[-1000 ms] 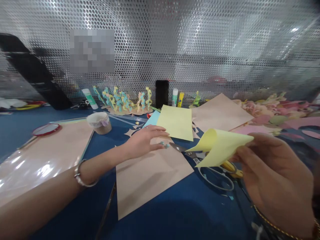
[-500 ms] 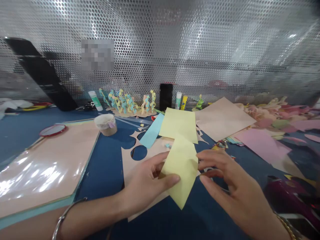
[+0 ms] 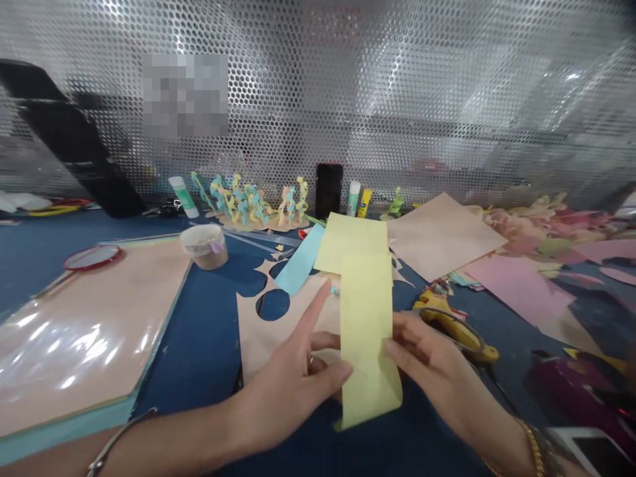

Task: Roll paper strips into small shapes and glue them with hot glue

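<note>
A pale yellow paper strip (image 3: 368, 331) stands lengthwise between my two hands, its bottom end curling slightly. My left hand (image 3: 301, 368) pinches its left edge between thumb and fingers, the index finger stretched out forward. On the right edge, the thumb and fingers of my right hand (image 3: 430, 358) are closed on the same strip. Behind its top end lies a second yellow paper sheet (image 3: 352, 235), beside a light blue paper strip (image 3: 299, 258). Under my left hand is a pinkish sheet (image 3: 256, 331) with round holes cut out of it.
Yellow-handled scissors (image 3: 454, 328) lie just beyond my right hand. At left are a glossy stack of paper (image 3: 99, 318), a round red-rimmed mirror (image 3: 93, 258) and a small cup (image 3: 205, 248). Paper twists (image 3: 248, 202), glue sticks (image 3: 353, 199) and a phone (image 3: 328, 190) line the back.
The yellow strip has turned from a slanted position to nearly straight lengthwise. My right hand has closed onto its right edge, and the scissors have come into view beyond that hand.
</note>
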`<control>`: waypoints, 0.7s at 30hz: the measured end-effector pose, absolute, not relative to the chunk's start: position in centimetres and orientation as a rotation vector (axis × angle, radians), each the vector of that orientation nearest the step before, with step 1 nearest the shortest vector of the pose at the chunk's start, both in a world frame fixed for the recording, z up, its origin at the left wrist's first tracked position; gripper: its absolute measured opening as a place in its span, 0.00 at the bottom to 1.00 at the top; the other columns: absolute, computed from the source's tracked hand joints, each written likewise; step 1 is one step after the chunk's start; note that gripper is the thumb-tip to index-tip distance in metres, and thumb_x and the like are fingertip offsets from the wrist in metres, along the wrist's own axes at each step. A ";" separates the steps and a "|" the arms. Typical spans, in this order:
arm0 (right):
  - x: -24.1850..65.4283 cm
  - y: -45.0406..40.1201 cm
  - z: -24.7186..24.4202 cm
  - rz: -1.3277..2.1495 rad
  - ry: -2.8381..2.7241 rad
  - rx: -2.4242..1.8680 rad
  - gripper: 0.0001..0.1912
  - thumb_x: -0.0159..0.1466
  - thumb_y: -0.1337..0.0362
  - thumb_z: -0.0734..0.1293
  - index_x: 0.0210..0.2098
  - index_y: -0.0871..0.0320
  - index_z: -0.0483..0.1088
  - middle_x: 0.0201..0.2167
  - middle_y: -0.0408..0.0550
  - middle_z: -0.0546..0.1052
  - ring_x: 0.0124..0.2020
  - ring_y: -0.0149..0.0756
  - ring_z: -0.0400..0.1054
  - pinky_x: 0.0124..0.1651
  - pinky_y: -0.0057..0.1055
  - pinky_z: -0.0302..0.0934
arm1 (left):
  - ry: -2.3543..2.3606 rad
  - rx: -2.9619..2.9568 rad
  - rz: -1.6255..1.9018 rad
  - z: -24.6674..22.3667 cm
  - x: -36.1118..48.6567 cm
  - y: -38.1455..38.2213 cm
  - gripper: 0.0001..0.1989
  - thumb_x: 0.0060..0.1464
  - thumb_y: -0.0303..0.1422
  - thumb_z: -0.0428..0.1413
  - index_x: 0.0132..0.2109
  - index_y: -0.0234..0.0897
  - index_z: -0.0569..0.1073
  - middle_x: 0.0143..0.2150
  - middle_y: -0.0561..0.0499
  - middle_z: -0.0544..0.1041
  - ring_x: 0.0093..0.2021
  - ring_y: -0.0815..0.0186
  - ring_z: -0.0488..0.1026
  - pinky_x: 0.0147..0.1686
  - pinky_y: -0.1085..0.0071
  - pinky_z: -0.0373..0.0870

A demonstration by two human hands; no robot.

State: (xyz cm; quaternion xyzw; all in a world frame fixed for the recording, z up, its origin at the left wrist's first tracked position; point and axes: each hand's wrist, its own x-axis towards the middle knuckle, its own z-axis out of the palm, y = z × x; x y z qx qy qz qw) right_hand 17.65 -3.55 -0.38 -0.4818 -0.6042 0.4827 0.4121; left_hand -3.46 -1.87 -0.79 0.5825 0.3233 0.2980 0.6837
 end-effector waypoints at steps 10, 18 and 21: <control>17.0 -4.1 -0.6 1.491 -1.294 -1.131 0.26 0.64 0.57 0.64 0.58 0.52 0.52 0.43 0.51 0.76 0.35 0.39 0.74 0.35 0.37 0.72 | 0.778 1.187 0.843 -0.7 -3.4 -1.5 0.42 0.57 0.32 0.55 0.67 0.57 0.35 0.48 0.46 0.75 0.32 0.66 0.79 0.32 0.70 0.79; 16.9 -4.3 -0.1 1.449 -1.471 -1.328 0.20 0.65 0.62 0.61 0.56 0.55 0.58 0.40 0.48 0.76 0.41 0.37 0.71 0.44 0.32 0.67 | 0.938 1.169 0.885 -0.6 -3.5 -0.8 0.35 0.57 0.35 0.56 0.65 0.57 0.49 0.49 0.50 0.75 0.34 0.67 0.78 0.39 0.66 0.78; 16.8 -4.4 0.1 1.492 -1.575 -1.342 0.19 0.65 0.62 0.60 0.55 0.55 0.61 0.37 0.47 0.74 0.39 0.37 0.70 0.40 0.32 0.67 | 0.956 1.174 0.914 -0.5 -3.4 -0.8 0.31 0.56 0.34 0.57 0.63 0.56 0.56 0.51 0.52 0.75 0.40 0.64 0.77 0.42 0.64 0.77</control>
